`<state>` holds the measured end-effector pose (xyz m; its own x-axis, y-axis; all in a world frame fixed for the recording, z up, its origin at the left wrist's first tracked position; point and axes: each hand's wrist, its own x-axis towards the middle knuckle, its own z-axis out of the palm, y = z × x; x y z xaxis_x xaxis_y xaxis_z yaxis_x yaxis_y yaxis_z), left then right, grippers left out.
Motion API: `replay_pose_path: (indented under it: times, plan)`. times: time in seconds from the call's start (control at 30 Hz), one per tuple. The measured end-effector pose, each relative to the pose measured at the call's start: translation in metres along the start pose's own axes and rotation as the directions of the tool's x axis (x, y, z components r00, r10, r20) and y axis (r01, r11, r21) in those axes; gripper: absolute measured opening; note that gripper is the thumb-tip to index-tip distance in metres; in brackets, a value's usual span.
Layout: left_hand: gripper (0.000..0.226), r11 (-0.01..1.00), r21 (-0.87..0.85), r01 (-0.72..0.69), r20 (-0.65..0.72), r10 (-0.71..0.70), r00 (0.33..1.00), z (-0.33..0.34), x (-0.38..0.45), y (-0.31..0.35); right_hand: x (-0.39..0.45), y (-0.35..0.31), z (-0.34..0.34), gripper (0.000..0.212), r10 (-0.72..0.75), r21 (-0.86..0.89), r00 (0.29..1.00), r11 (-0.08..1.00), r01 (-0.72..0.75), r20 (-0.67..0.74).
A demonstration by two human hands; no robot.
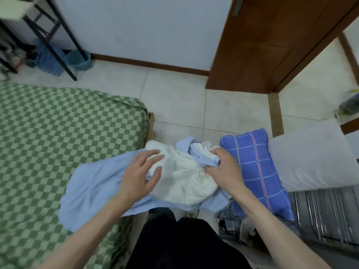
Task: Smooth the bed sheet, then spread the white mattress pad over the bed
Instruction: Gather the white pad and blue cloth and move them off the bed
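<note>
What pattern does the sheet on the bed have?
The bed sheet has a green and white checkerboard pattern, clear in the head view.

Two bare forearms in view, no sleeves reaching wrist or elbow. Left hand (136,177) and right hand (223,167) ungloved; no rings, watch or bands visible. Black trousers (186,241) at lower centre, plain dark fabric, no markings discernible.
</note>
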<state>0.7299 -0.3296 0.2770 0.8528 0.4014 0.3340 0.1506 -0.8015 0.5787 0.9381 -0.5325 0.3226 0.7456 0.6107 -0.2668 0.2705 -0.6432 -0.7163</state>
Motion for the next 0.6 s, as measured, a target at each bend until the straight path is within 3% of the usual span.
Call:
replay_pose_path:
  times: [0.07, 0.13, 0.2, 0.27, 0.4, 0.47, 0.6]
  plan:
    - [0.047, 0.947, 0.09, 0.309, 0.14, -0.319, 0.937, -0.01, 0.007, -0.05, 0.005, 0.005, 0.004, 0.025, -0.118, -0.123, 0.993, 0.985, 0.121, 0.026]
    - [0.063, 0.841, 0.223, 0.494, 0.361, -0.542, 0.759, -0.011, 0.01, -0.1, 0.014, 0.01, 0.011, 0.031, -0.203, -0.255, 0.977, 0.944, 0.211, 0.059]
    - [0.075, 0.741, 0.352, 0.572, 0.509, -0.664, 0.547, -0.006, 0.007, -0.143, 0.027, 0.009, 0.022, 0.034, -0.273, -0.364, 0.958, 0.887, 0.286, 0.086]
    - [0.08, 0.678, 0.424, 0.6, 0.562, -0.717, 0.413, 0.001, -0.001, -0.179, 0.041, 0.003, 0.039, 0.035, -0.318, -0.441, 0.937, 0.827, 0.349, 0.146]
    - [0.084, 0.606, 0.448, 0.658, 0.576, -0.758, 0.306, 0.022, -0.032, -0.249, 0.063, 0.003, 0.084, 0.043, -0.403, -0.511, 0.894, 0.736, 0.444, 0.197]
    - [0.09, 0.593, 0.458, 0.662, 0.6, -0.756, 0.261, 0.04, -0.052, -0.283, 0.072, 0.008, 0.108, 0.036, -0.433, -0.522, 0.884, 0.72, 0.457, 0.176]
    - [0.105, 0.468, 0.57, 0.675, 0.589, -0.806, 0.061, 0.078, -0.11, -0.329, 0.103, 0.01, 0.172, 0.034, -0.408, -0.492, 0.886, 0.738, 0.461, 0.219]
